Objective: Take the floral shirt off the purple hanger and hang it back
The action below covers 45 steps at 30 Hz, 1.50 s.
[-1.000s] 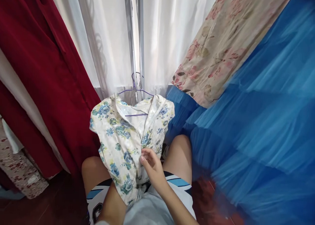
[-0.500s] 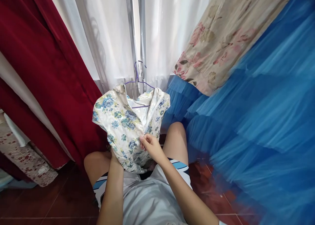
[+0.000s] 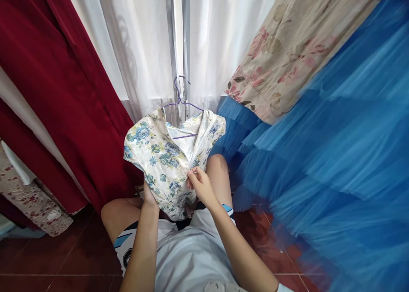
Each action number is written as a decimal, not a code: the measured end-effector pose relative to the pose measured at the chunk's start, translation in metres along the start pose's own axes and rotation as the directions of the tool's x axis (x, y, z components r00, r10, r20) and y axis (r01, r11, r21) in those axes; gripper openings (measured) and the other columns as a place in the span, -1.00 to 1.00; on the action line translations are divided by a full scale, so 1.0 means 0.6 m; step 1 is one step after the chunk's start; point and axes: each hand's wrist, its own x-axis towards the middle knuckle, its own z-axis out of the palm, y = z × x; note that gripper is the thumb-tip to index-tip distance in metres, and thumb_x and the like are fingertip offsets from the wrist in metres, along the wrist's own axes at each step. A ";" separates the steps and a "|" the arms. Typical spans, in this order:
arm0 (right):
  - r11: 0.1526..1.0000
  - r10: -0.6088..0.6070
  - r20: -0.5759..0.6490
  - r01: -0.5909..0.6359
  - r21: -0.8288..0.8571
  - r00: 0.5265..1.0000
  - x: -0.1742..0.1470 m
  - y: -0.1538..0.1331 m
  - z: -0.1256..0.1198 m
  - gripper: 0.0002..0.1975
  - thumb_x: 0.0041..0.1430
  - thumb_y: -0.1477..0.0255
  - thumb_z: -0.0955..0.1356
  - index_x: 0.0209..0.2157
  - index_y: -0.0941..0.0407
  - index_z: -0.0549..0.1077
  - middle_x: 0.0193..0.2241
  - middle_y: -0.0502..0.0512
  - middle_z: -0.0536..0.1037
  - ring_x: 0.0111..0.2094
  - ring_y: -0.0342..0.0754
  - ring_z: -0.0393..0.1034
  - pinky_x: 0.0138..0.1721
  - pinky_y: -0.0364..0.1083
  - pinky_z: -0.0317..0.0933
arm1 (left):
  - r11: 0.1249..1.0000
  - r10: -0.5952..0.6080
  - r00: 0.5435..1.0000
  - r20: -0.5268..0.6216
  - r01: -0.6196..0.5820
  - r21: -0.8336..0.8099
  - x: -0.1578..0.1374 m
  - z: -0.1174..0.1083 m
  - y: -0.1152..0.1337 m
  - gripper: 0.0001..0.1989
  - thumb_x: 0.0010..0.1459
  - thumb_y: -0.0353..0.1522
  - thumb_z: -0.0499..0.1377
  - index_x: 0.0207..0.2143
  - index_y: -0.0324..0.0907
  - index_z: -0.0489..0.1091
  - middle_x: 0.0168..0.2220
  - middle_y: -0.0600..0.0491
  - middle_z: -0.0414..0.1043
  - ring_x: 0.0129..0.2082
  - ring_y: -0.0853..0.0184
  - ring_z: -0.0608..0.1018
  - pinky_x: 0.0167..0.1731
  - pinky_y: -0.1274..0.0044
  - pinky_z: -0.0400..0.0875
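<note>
- The flowered blouse (image 3: 159, 156), white with blue blooms, sits between the person's two hands, its neckline pointing away from the body and its lower part bunched above the lap.
- The right hand (image 3: 198, 182) is on the blouse's front, just below the V of the neckline. Its grip is narrow: thumb and forefinger meet at the edge of the front opening and pinch the cloth there — the other fingers curl in.
- The left hand (image 3: 149, 195) is at the blouse's lower left edge, partly tucked beneath it. The cloth hides the fingers from me, so I cannot tell how widely they are spread.
- A purple hanger (image 3: 179, 100) runs inside the blouse's shoulders; its crossbar shows through the open neck and its hook stands out beyond the collar.
- Beyond the blouse hangs a white curtain (image 3: 217, 49), with the hook in front of it.
- To the left of the blouse falls a long red cloth (image 3: 76, 100).
- To its right spreads a layered blue tulle (image 3: 319, 177) — and over part of that, a beige cloth (image 3: 281, 62) with pink flowers.
- Nearer the person than the blouse are a pale shirt (image 3: 188, 253) and striped shorts (image 3: 128, 236), with dark red floor tiles (image 3: 86, 253) lower down on either side.
</note>
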 end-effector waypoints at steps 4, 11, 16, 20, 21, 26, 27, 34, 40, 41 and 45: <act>0.998 0.049 -0.017 -0.049 -0.034 0.999 0.001 0.000 -0.008 -0.67 0.17 0.13 0.36 -0.46 0.08 0.29 -0.70 -0.06 0.41 -0.67 -0.16 0.19 -0.57 -0.15 0.04 | 0.973 0.043 0.993 -0.111 -0.066 -0.220 0.022 -0.018 0.009 -0.37 0.17 0.18 -0.08 -0.07 -0.08 0.43 -0.10 -0.08 0.50 0.02 0.12 0.50 -0.03 0.33 0.43; 0.993 0.113 0.051 -0.115 0.034 0.992 -0.005 -0.016 0.006 -0.65 0.16 0.19 0.34 -0.57 0.08 0.24 -0.76 -0.06 0.38 -0.72 -0.20 0.12 -0.60 -0.16 -0.02 | 0.818 0.563 0.807 -0.179 -0.513 0.261 0.012 -0.005 0.002 -0.85 0.04 -0.45 0.20 -0.27 -0.15 0.41 -0.27 0.06 0.45 -0.20 0.35 0.51 -0.12 0.53 0.39; 0.987 0.115 0.055 -0.120 0.108 0.992 -0.009 -0.019 0.009 -0.70 0.14 0.23 0.36 -0.55 0.09 0.31 -0.77 -0.09 0.34 -0.71 -0.20 0.13 -0.60 -0.17 -0.02 | 0.798 0.282 0.878 0.386 -0.438 0.414 -0.018 0.049 -0.024 -0.76 0.03 -0.50 0.16 -0.20 -0.16 0.39 -0.24 0.01 0.50 -0.18 0.29 0.56 -0.11 0.48 0.44; 0.992 0.096 0.031 -0.098 0.084 0.995 -0.016 -0.022 0.002 -0.68 0.10 0.19 0.41 -0.54 0.12 0.35 -0.76 -0.08 0.35 -0.70 -0.21 0.12 -0.60 -0.18 -0.01 | 0.768 0.303 0.894 0.330 -0.434 0.471 -0.022 0.067 -0.047 -0.89 0.11 -0.44 0.16 -0.27 -0.16 0.38 -0.30 0.02 0.52 -0.24 0.29 0.58 -0.17 0.49 0.46; 0.991 0.100 0.032 -0.103 0.089 0.994 -0.016 -0.023 0.001 -0.67 0.09 0.18 0.42 -0.53 0.13 0.36 -0.76 -0.08 0.35 -0.71 -0.22 0.11 -0.60 -0.18 -0.02 | 0.764 0.302 0.896 0.327 -0.432 0.479 -0.021 0.067 -0.050 -0.92 0.12 -0.42 0.16 -0.28 -0.16 0.39 -0.32 0.02 0.52 -0.26 0.30 0.59 -0.19 0.50 0.47; 0.988 0.082 0.016 -0.083 0.130 0.997 0.016 -0.043 -0.004 -0.64 0.09 0.14 0.39 -0.56 0.14 0.39 -0.76 -0.06 0.33 -0.71 -0.23 0.03 -0.62 -0.17 -0.08 | 0.754 0.293 0.886 0.359 -0.445 0.483 -0.011 0.058 -0.048 -0.93 0.15 -0.36 0.19 -0.33 -0.18 0.41 -0.39 0.02 0.52 -0.36 0.32 0.58 -0.27 0.50 0.47; 0.990 0.062 0.005 -0.062 0.128 0.998 0.031 -0.052 -0.004 -0.64 0.10 0.14 0.39 -0.54 0.14 0.41 -0.75 -0.06 0.33 -0.71 -0.23 0.03 -0.62 -0.16 -0.08 | 0.743 0.288 0.884 0.369 -0.449 0.497 -0.008 0.055 -0.046 -0.94 0.15 -0.37 0.19 -0.34 -0.18 0.41 -0.39 0.03 0.52 -0.38 0.32 0.57 -0.28 0.51 0.47; 0.975 -0.111 -0.049 0.118 0.188 0.993 0.178 -0.161 0.012 -0.66 0.07 0.21 0.40 -0.59 0.16 0.39 -0.72 -0.07 0.33 -0.70 -0.28 0.00 -0.63 -0.17 -0.17 | 0.641 0.232 0.886 0.402 -0.450 0.622 0.000 0.057 -0.024 -0.96 0.05 -0.47 0.15 -0.43 -0.17 0.35 -0.47 0.08 0.44 -0.46 0.36 0.52 -0.38 0.55 0.42; 0.961 -0.155 -0.130 0.180 0.211 0.979 0.252 -0.242 0.023 -0.73 0.13 0.28 0.37 -0.50 0.21 0.43 -0.73 -0.14 0.30 -0.71 -0.31 -0.04 -0.64 -0.20 -0.18 | 0.476 0.176 0.846 0.503 -0.521 0.709 -0.008 0.072 -0.042 -0.88 0.00 -0.54 0.12 -0.45 -0.15 0.32 -0.49 0.09 0.41 -0.49 0.37 0.48 -0.43 0.57 0.32; 0.965 -0.166 -0.120 0.186 0.183 0.979 0.254 -0.245 0.023 -0.73 0.14 0.29 0.37 -0.50 0.21 0.43 -0.72 -0.13 0.31 -0.71 -0.31 -0.02 -0.64 -0.20 -0.16 | 0.465 0.178 0.844 0.506 -0.525 0.713 -0.006 0.071 -0.049 -0.88 0.00 -0.54 0.13 -0.45 -0.15 0.31 -0.49 0.09 0.41 -0.48 0.37 0.48 -0.43 0.57 0.33; 0.960 -0.257 -0.068 0.263 0.098 0.964 0.243 -0.235 0.018 -0.76 0.15 0.30 0.35 -0.47 0.18 0.43 -0.71 -0.11 0.36 -0.70 -0.27 0.06 -0.63 -0.20 -0.07 | 0.509 0.234 0.831 0.504 -0.547 0.665 0.017 0.068 -0.052 -0.92 0.10 -0.50 0.13 -0.38 -0.17 0.37 -0.40 0.03 0.47 -0.42 0.34 0.52 -0.36 0.54 0.39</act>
